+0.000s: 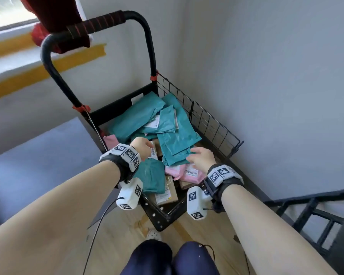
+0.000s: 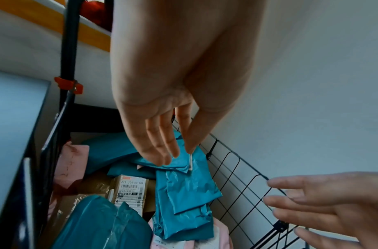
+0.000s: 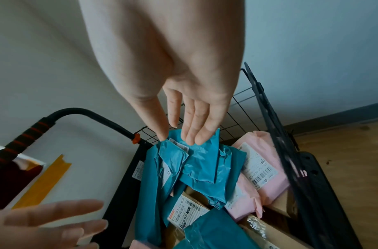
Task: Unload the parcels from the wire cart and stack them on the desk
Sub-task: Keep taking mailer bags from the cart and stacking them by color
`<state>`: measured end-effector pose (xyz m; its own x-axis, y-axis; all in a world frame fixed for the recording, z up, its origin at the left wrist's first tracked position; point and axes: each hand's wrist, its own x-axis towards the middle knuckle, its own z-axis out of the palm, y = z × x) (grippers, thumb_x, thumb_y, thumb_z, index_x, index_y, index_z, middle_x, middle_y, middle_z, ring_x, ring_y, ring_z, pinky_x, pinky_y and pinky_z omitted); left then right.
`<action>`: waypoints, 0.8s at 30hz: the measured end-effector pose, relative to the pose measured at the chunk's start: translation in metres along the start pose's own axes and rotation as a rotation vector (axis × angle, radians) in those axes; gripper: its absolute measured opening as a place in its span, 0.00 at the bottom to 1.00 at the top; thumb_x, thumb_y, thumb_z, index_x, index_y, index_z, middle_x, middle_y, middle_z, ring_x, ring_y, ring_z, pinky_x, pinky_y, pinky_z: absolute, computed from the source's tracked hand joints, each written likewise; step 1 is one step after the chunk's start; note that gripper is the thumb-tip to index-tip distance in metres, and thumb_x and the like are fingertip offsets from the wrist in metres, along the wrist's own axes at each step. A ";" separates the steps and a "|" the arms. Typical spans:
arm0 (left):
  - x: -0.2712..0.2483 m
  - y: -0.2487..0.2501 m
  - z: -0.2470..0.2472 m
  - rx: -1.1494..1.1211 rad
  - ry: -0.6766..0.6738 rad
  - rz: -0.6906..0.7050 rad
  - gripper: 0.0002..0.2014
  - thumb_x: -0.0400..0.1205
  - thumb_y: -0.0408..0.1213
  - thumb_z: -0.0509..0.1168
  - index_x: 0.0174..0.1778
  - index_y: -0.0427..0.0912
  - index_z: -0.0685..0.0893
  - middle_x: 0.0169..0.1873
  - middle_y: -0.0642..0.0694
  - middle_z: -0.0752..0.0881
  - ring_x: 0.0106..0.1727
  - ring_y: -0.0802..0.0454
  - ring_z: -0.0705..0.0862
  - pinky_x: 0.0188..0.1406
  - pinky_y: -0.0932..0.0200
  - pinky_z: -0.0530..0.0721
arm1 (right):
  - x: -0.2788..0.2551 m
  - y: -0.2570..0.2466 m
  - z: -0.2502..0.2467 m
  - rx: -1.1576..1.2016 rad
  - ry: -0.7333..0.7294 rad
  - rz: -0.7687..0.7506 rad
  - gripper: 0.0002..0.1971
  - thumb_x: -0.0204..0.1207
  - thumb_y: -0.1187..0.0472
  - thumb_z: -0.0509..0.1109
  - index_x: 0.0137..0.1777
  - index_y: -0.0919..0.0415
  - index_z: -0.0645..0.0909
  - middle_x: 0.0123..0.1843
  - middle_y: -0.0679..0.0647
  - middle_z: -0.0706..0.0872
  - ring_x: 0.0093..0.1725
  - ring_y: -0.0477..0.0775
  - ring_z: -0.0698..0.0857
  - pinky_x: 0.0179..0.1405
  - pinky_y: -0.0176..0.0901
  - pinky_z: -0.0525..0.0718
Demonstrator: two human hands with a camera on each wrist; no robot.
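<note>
The black wire cart [image 1: 207,120] stands in a corner, filled with several teal plastic parcels [image 1: 177,143], pink parcels [image 1: 191,173] and taped cardboard boxes [image 1: 167,193]. My left hand [image 1: 143,146] hovers over the cart's left side with straight fingers [image 2: 162,134], above a labelled box [image 2: 130,188] and holding nothing. My right hand [image 1: 201,158] reaches in from the right, its straight fingers [image 3: 192,128] just above a crumpled teal parcel [image 3: 205,168]. I cannot tell whether they touch it. A pink parcel [image 3: 262,168] lies beside that one.
The cart's tall handle [image 1: 99,22] with a black-and-red grip rises at the far end, with a dark red cloth draped on it. White walls close in behind and on the right. A grey-blue flat surface [image 1: 38,155] lies left of the cart. A black metal frame [image 1: 316,215] stands at the right.
</note>
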<state>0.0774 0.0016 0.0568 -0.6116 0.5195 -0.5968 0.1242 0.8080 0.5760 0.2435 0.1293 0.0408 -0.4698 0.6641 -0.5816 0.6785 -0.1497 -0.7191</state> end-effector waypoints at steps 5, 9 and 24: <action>0.069 0.000 0.019 -0.032 -0.091 -0.082 0.17 0.77 0.18 0.59 0.59 0.31 0.84 0.41 0.38 0.83 0.37 0.43 0.80 0.27 0.60 0.76 | 0.072 0.006 0.012 0.123 -0.083 0.207 0.07 0.76 0.71 0.68 0.53 0.64 0.79 0.43 0.57 0.82 0.46 0.58 0.84 0.59 0.53 0.83; 0.113 -0.024 0.048 0.034 -0.166 -0.151 0.16 0.77 0.22 0.62 0.60 0.35 0.84 0.38 0.48 0.81 0.45 0.48 0.80 0.28 0.73 0.77 | 0.132 0.035 0.030 0.048 -0.178 0.341 0.14 0.78 0.68 0.66 0.34 0.52 0.72 0.38 0.52 0.78 0.37 0.51 0.79 0.54 0.49 0.84; 0.199 -0.077 0.129 -0.099 -0.173 -0.347 0.20 0.77 0.21 0.60 0.65 0.35 0.79 0.58 0.36 0.84 0.60 0.39 0.83 0.50 0.53 0.83 | 0.226 0.131 0.072 -0.112 -0.370 0.683 0.10 0.68 0.66 0.76 0.36 0.54 0.77 0.41 0.55 0.83 0.43 0.57 0.84 0.53 0.51 0.88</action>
<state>0.0474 0.0784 -0.1784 -0.4619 0.2662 -0.8461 -0.1477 0.9175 0.3693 0.1855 0.2065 -0.2119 -0.0723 0.1619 -0.9842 0.9287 -0.3489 -0.1256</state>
